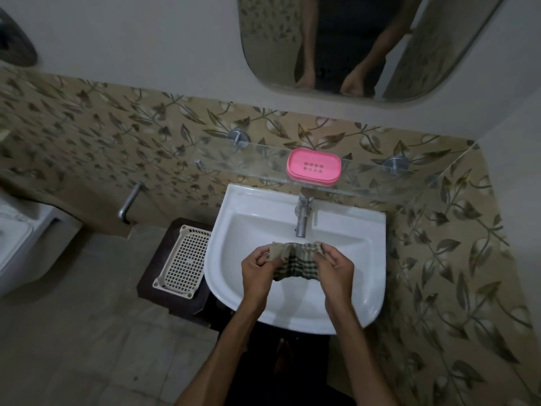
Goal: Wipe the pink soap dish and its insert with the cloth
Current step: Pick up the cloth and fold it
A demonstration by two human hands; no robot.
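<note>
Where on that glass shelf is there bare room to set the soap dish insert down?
The glass shelf is bare on its left stretch, between the left wall bracket and the pink soap dish, and on a shorter stretch between the dish and the right bracket. The basin is crowded: both hands hold the cloth over it, just in front of the tap.

White sink (363, 276) with tap (303, 215); mesh basket (183, 263) on the floor beside it.

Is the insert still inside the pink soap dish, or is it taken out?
Inside. The insert, with its drain holes, sits within the rim of the soap dish on the glass shelf; neither hand touches it.
</note>
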